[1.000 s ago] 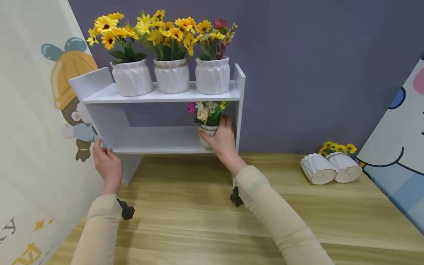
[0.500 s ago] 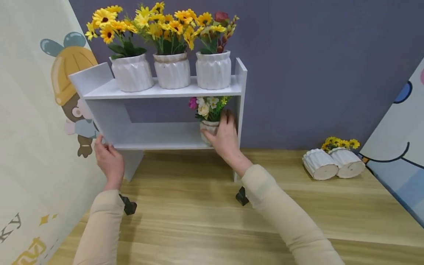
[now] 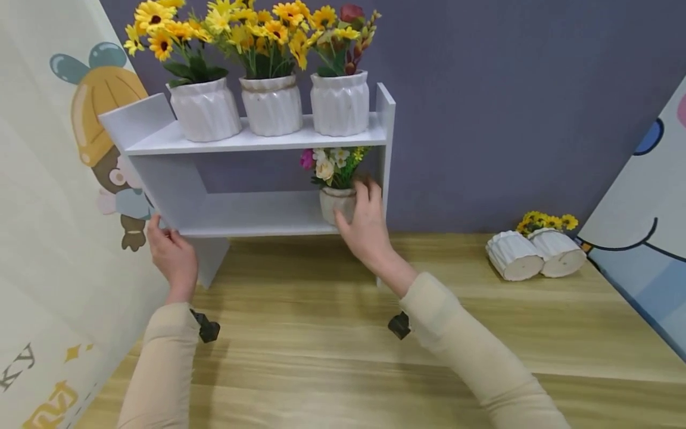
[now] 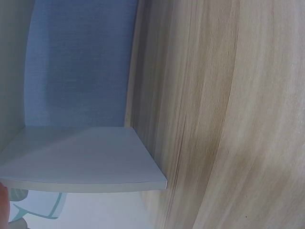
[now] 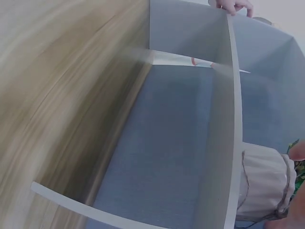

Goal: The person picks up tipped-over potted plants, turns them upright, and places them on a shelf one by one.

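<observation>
In the head view, a small white flower pot [image 3: 330, 205] with mixed flowers [image 3: 332, 164] stands at the right end of the middle board of a white shelf [image 3: 257, 143]. My right hand [image 3: 367, 229] is at its front right, thumb on the pot's front and fingers bent round its right side. The right wrist view shows the pot [image 5: 264, 181] upright on the board, with thumb [image 5: 298, 150] and fingers at its rim. At the shelf's left side panel, my left hand [image 3: 174, 256] holds the front edge. Only a sliver of that hand enters the left wrist view.
On the shelf's top board stand three white pots [image 3: 206, 110] of yellow and red flowers. Two more pots [image 3: 515, 257] lie on their sides at the table's [image 3: 321, 345] right. A dark wall [image 3: 482, 119] is behind; a printed panel [image 3: 53, 238] rises at left.
My right thumb has slid from the pot's left edge to the middle of its front. The pot has stayed in place. My left hand keeps its hold; the head view has shifted slightly.
</observation>
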Available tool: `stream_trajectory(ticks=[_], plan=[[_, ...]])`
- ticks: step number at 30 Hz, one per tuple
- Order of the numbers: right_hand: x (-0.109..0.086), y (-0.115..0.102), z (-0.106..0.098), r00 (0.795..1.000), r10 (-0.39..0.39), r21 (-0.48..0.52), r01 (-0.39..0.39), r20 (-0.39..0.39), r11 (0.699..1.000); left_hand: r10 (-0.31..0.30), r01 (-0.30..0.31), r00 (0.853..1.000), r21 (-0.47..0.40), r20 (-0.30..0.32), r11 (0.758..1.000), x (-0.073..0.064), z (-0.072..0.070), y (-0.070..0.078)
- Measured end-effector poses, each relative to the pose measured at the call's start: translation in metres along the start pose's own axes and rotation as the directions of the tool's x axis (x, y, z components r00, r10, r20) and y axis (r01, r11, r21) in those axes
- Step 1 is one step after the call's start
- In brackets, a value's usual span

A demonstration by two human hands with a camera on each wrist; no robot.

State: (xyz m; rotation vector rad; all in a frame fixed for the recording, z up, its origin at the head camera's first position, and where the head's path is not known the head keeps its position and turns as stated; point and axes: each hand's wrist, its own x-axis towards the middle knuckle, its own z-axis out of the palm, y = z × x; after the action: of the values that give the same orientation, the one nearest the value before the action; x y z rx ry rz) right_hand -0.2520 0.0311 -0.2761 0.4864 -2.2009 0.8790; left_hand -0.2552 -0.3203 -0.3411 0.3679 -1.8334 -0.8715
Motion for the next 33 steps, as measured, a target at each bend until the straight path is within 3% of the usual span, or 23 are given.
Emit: stream_trajectory(ticks=[12,24,33], plan=[[-0.015,0.003,-0.017,0.999,-0.018,0.042,0.017,0.031,0.999,-0.011,0.011,1.0,-0.01,0.007,1.0,0.0,0.0,-0.001],[-0.03,0.023,-0.037,0.991,-0.111,0.045,0.115,-0.077,0.992,0.003,-0.003,1.0,-0.001,0.007,1.0,0.001,0.001,-0.001],[-0.044,0.041,-0.051,0.988,-0.118,0.0,0.119,-0.103,0.993,-0.001,0.001,1.0,0.003,0.012,1.0,0.001,-0.002,-0.003]])
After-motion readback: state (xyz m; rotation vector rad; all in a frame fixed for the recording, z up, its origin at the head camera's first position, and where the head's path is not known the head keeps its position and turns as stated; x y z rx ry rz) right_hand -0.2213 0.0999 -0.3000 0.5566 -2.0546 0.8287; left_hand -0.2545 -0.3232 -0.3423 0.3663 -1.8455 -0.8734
